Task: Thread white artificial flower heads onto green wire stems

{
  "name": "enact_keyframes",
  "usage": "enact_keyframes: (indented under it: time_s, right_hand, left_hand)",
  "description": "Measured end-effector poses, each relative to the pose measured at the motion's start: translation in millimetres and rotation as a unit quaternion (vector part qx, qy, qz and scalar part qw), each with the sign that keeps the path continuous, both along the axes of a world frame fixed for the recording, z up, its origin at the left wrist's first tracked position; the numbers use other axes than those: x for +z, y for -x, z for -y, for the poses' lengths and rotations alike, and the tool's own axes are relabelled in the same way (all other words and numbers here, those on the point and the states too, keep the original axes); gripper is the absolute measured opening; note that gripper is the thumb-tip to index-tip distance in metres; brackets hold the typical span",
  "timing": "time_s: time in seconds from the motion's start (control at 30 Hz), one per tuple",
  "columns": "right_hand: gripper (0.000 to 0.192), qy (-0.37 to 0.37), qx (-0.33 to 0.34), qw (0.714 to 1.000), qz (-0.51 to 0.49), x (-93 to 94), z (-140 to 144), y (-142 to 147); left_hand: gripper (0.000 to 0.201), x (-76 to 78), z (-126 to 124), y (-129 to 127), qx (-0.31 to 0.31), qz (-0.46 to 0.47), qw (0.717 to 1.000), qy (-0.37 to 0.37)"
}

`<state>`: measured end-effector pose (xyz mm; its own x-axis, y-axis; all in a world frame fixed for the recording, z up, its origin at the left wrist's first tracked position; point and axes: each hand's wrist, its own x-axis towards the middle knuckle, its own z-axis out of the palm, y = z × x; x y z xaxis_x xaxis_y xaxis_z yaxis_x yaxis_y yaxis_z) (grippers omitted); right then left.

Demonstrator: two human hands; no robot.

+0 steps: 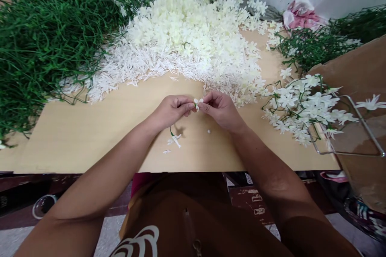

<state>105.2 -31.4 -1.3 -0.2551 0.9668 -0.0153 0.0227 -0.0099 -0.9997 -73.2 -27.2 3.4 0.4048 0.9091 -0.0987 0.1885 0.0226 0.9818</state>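
Note:
Over the middle of the table, both hands meet at a small white artificial flower [197, 104]. My left hand [175, 109] is closed, thumb and forefinger pinching the flower where a bit of green shows. Pinched on its petals from the other side is my right hand [219, 107]. Fingers cover most of the flower. Just below my left hand lies another white flower on a green stem [174, 139], with a loose white petal [167, 151] near it. A tiny white piece [209, 131] rests beneath my right hand.
Green plastic stems [54, 36] are heaped at the left. Cream flower heads [187, 20] and thin white stamens [144, 62] pile up at the back. At the right, assembled white flowers [298, 104] lie by a metal wire frame [364, 124] and a cardboard box [358, 68].

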Motion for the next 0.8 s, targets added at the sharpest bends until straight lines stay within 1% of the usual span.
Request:
enact_keyframes:
  time_s: [0.1, 0.23, 0.33, 0.5, 0.63, 0.8]
  right_hand:
    - [0.044, -0.026, -0.004, 0.999, 0.04, -0.9, 3.0, 0.5]
    - [0.043, -0.003, 0.019, 1.0, 0.023, -0.8, 5.1, 2.6]
    - [0.041, 0.016, 0.039, 0.999, 0.007, -0.4, 4.8, 2.4]
    - [0.037, 0.029, 0.043, 0.998, 0.027, -1.7, 2.7, -0.8]
    - [0.038, 0.035, 0.045, 0.998, 0.026, -3.1, 2.2, -0.8]
    - [0.04, 0.035, 0.037, 0.998, 0.029, -3.9, 5.0, 3.0]
  left_hand:
    - [0.022, -0.4, -1.3, 1.0, -0.019, -0.025, 0.999, -0.011]
    - [0.021, 0.8, -3.3, 2.0, -0.059, -0.039, 0.997, -0.014]
    - [0.022, 1.0, -4.7, 3.0, -0.077, -0.03, 0.997, -0.011]
    - [0.024, 1.2, -5.8, 5.2, -0.091, -0.034, 0.995, 0.003]
    - [0.02, 4.0, -4.5, 5.3, -0.104, -0.045, 0.993, 0.014]
    - [0.02, 7.4, -2.8, 4.0, -0.096, -0.052, 0.994, 0.028]
